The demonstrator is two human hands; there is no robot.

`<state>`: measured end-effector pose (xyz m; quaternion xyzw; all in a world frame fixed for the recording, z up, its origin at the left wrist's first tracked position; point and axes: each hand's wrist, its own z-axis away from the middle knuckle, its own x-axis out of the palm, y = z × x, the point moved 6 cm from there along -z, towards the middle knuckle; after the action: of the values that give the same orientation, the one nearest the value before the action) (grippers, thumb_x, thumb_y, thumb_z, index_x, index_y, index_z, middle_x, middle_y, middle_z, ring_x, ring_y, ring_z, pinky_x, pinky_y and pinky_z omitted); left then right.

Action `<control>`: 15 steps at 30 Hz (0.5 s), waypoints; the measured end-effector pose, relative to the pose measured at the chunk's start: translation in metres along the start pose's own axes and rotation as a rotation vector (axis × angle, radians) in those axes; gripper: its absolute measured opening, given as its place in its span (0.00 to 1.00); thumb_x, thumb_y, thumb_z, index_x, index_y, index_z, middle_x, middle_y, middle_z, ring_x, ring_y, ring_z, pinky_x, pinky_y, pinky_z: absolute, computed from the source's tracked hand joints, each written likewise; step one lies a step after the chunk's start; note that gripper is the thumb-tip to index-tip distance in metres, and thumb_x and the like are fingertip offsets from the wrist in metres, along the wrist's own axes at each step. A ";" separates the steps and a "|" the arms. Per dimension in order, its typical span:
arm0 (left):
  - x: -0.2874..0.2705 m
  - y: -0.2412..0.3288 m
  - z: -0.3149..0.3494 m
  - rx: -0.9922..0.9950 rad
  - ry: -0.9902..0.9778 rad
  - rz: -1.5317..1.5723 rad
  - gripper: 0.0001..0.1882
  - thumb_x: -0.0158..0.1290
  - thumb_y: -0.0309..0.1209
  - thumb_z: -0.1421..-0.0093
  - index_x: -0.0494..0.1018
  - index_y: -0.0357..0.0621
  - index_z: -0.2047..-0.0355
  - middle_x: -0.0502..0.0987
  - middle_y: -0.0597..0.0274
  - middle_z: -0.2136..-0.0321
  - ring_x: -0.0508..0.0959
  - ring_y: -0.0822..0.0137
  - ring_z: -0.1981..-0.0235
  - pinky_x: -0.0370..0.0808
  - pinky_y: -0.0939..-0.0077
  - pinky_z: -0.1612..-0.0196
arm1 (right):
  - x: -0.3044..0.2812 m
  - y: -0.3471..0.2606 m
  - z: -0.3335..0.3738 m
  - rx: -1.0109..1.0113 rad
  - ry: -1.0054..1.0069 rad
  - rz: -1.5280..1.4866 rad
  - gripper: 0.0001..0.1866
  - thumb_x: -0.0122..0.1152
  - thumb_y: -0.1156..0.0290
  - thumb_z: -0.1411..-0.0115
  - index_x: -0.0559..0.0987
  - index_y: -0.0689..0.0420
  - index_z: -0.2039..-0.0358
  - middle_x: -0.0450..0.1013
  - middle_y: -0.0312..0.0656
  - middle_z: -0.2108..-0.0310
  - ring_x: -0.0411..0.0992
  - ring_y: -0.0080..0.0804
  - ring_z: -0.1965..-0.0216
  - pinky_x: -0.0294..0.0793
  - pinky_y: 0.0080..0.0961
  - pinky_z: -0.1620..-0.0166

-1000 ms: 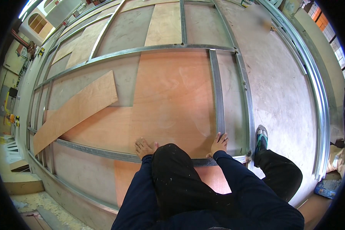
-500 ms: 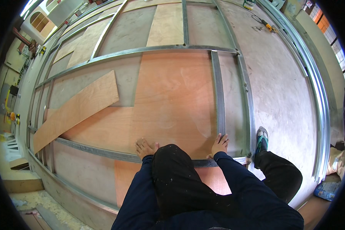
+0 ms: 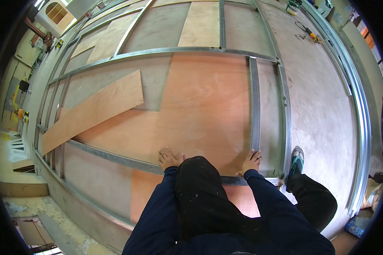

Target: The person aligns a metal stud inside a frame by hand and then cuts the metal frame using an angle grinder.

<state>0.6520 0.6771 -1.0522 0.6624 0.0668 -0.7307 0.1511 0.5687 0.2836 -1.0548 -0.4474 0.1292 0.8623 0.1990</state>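
Observation:
My left hand (image 3: 169,158) lies flat with fingers spread on the reddish plywood sheet (image 3: 204,106), by the near metal bar (image 3: 115,159) of the frame. Farther right, my right hand (image 3: 251,162) rests where a metal stud (image 3: 255,106) meets that bar. Its fingers are stretched out, touching the stud's near end and the sheet's corner. Neither hand holds anything that I can see. Between my hands, my bent knee covers part of the bar. A loose plywood strip (image 3: 95,111) lies slanted across the frame at left, overlapping a lower plywood piece (image 3: 119,131).
The metal frame continues away from me with paler plywood pieces (image 3: 200,25) in its bays. At right my sandalled foot (image 3: 298,159) stands on the concrete floor (image 3: 319,114). Beyond are a yellow power tool (image 3: 313,37), a tub (image 3: 293,7) and long metal channels (image 3: 361,127).
The view has turned a little to the left, so the scene sits farther right. Both hands stay in the same spots on the sheet and frame.

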 end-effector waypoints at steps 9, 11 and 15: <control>-0.004 0.002 0.002 -0.022 -0.002 0.010 0.47 0.51 0.61 0.54 0.54 0.47 0.39 0.52 0.35 0.40 0.50 0.43 0.37 0.51 0.46 0.40 | 0.000 -0.001 0.000 -0.004 0.023 0.024 0.82 0.80 0.48 0.81 0.30 0.61 0.37 0.25 0.71 0.38 0.39 0.72 0.38 0.50 0.51 0.38; -0.003 0.002 0.002 -0.020 -0.009 0.010 0.47 0.50 0.61 0.53 0.54 0.48 0.39 0.52 0.36 0.40 0.50 0.43 0.37 0.51 0.46 0.40 | 0.002 0.000 -0.002 -0.003 0.023 0.031 0.82 0.80 0.48 0.81 0.29 0.61 0.37 0.25 0.71 0.38 0.39 0.72 0.38 0.50 0.51 0.38; 0.000 0.002 0.001 -0.023 -0.031 0.015 0.48 0.50 0.61 0.53 0.53 0.48 0.38 0.52 0.36 0.40 0.50 0.43 0.37 0.50 0.45 0.40 | 0.003 0.002 -0.003 0.004 0.044 0.019 0.83 0.81 0.48 0.82 0.28 0.61 0.37 0.25 0.71 0.38 0.38 0.72 0.38 0.49 0.51 0.38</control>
<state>0.6520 0.6747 -1.0516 0.6499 0.0679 -0.7387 0.1654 0.5686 0.2814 -1.0592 -0.4647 0.1394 0.8538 0.1889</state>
